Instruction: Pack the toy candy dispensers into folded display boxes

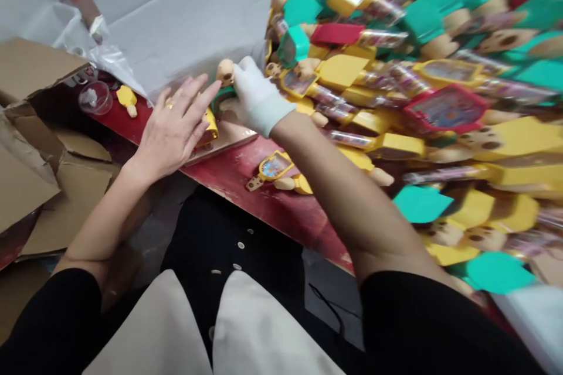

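Where the red desk [259,205] runs before us, a heap of yellow, green and red toys [343,70] covers its right side. A white-walled carton [189,23] stands beside the heap, a brown cardboard box [70,187] to our left. Our bare left hand [176,123] is spread flat, near a yellow toy [211,129]. Our gloved right hand [259,94] touches a bear-headed toy [225,73]; with fingertips hidden, we cannot tell whether it pinches. One finger wears a gold ring [169,105].
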Available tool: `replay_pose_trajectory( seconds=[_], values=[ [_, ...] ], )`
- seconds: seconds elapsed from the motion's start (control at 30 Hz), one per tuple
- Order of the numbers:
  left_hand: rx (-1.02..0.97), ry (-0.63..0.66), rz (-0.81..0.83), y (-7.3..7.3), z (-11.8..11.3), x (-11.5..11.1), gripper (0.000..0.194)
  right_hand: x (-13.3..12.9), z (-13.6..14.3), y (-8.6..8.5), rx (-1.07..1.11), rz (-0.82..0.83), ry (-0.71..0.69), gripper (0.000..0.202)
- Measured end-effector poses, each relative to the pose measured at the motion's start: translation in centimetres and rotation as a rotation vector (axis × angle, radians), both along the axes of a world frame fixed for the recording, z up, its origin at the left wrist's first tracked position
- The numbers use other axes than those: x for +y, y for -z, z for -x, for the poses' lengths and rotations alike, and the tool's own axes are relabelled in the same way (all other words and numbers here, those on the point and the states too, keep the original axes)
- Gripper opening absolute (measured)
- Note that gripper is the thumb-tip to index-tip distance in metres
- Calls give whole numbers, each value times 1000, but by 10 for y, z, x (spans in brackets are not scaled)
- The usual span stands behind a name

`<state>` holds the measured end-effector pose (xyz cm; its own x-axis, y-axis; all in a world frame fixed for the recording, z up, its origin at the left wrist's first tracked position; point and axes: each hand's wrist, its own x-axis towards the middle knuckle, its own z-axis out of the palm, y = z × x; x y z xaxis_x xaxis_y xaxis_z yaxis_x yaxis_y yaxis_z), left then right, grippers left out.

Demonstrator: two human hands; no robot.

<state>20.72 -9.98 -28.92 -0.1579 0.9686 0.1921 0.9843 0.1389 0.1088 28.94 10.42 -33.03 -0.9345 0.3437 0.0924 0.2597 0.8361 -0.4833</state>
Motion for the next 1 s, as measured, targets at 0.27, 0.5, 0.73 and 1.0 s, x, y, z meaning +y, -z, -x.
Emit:
replay_pose_trajectory(
  seconds=[0.27, 0.5, 0.73, 1.0],
  values=[
    [125, 30, -16, -17, -1, 2, 67, -13, -2, 26, -22, -41, -1, 44],
    [200, 58, 114, -26, 7, 34, 61, 68, -7, 21, 11, -56, 644, 62],
    [51, 26, 107, -8, 25, 37, 61, 67, -112, -25, 220, -258, 443, 52],
    [-84, 63, 59, -6, 29, 37, 64, 8, -69, -25, -263, -480, -167, 28]
  ],
)
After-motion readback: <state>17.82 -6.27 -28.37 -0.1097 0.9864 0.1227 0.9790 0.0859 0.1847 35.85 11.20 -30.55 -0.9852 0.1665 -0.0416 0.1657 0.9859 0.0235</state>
